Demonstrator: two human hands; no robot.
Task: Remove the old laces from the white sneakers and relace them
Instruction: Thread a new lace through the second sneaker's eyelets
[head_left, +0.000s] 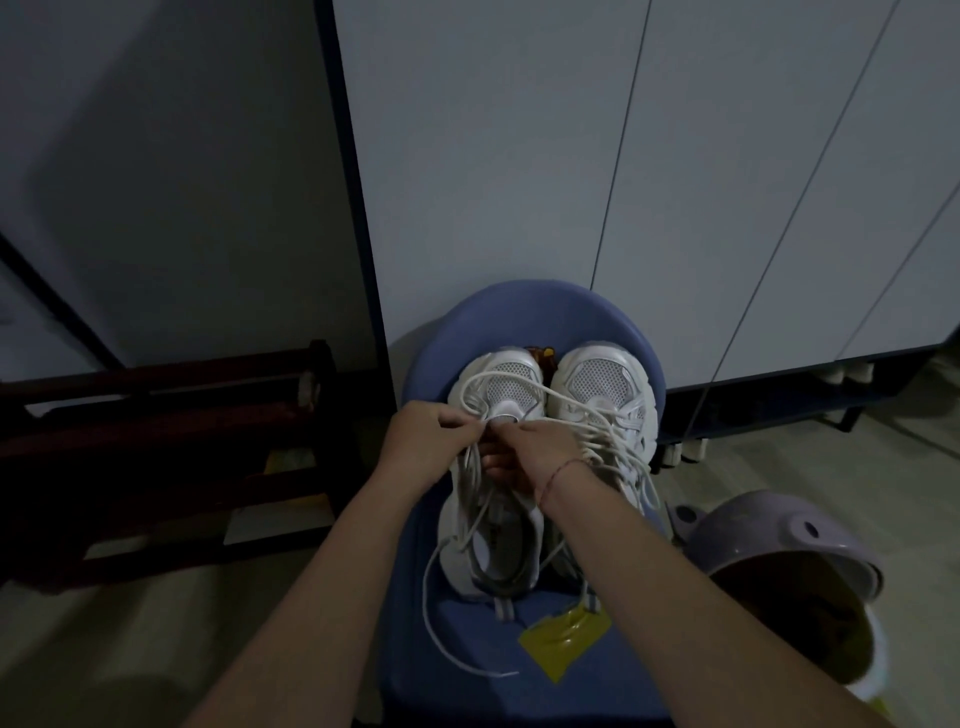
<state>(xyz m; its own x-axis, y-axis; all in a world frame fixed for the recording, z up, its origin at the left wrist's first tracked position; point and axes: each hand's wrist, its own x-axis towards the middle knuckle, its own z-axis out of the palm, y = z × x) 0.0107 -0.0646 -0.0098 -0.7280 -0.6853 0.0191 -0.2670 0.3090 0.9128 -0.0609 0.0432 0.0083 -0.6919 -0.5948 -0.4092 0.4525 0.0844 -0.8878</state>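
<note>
- Tape (563, 636), yellow and creased, is stuck to the near part of a blue seat (545, 312).
- A loose lace end (498, 674) trails off the left sneaker's heel side, curves across the seat and stops just beside the tape.
- Two white sneakers stand side by side on the seat, touching, heels toward the person and toes away.
- The left sneaker (514, 384) has slack white laces (470, 467) bunched over its tongue and opening; more loops spill across the right sneaker (597, 384).
- The left hand (421, 441) hovers over the left sneaker's lower eyelets, fingers curled tight, pinching a strand of lace.
- The right hand (540, 447) meets it fingertip to fingertip, thumb and forefinger closed on the same bundle of lace; a thin red thread (563, 470) circles its wrist.
- To the right of the seat, on the floor, sits a pale purple plastic container (769, 530), tilted; what it holds is too dim to tell.
- To the left stands a dark wooden rack (156, 415).
- A small brown object (541, 356) shows between the two toes; what it is cannot be told.
- Behind the seat rise pale cabinet doors (493, 156).
</note>
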